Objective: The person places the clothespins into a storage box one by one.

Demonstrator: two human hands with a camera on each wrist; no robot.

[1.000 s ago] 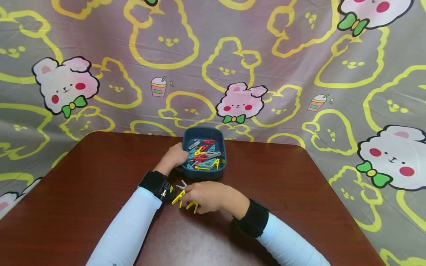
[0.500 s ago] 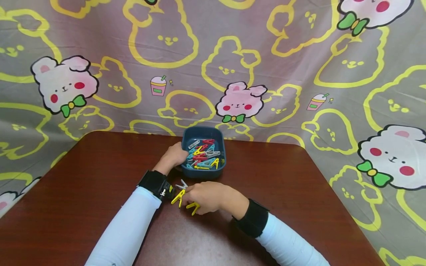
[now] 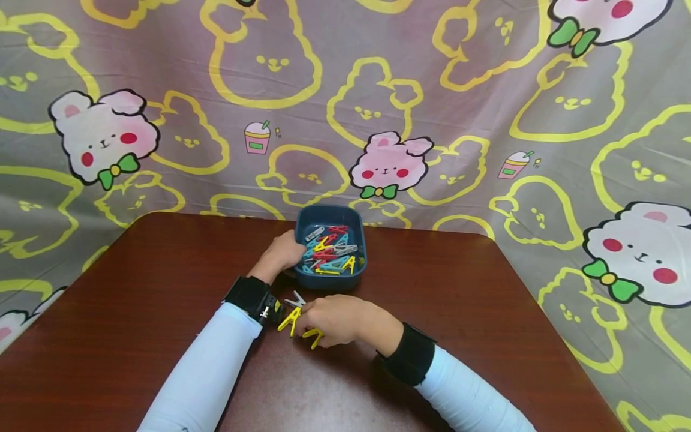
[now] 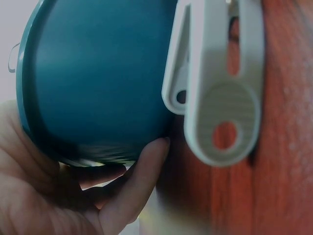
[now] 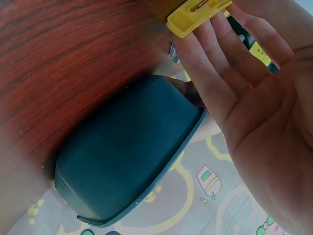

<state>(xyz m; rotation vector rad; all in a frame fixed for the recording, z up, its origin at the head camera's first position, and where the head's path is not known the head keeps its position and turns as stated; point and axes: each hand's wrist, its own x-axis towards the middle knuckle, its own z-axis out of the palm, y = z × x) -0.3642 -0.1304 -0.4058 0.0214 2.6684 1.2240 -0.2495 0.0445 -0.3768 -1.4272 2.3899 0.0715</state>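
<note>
My left hand (image 3: 283, 252) grips the left side of a dark blue plastic bin (image 3: 332, 282) that holds several red, blue, yellow and grey clothespins (image 3: 324, 255). In front of the bin my right hand (image 3: 340, 321) is palm down, low over the table. At its fingertips it pinches a yellow clothespin (image 5: 198, 17), partly covered by the fingers in the head view. Just left of those fingers is another yellow clothespin (image 3: 290, 322). Close behind that one lies a grey clothespin (image 3: 295, 300), which looms large beside the bin in the left wrist view.
The brown wooden table (image 3: 459, 300) reaches back to a grey cloth (image 3: 302, 132) printed with yellow outlines and rabbits. The bin stands near the table's far edge. Black bands with cameras are strapped on both wrists.
Both hands, the bin and the clothespins hold nearly the same places; the yellow clothespin at the right fingertips has shifted very slightly.
</note>
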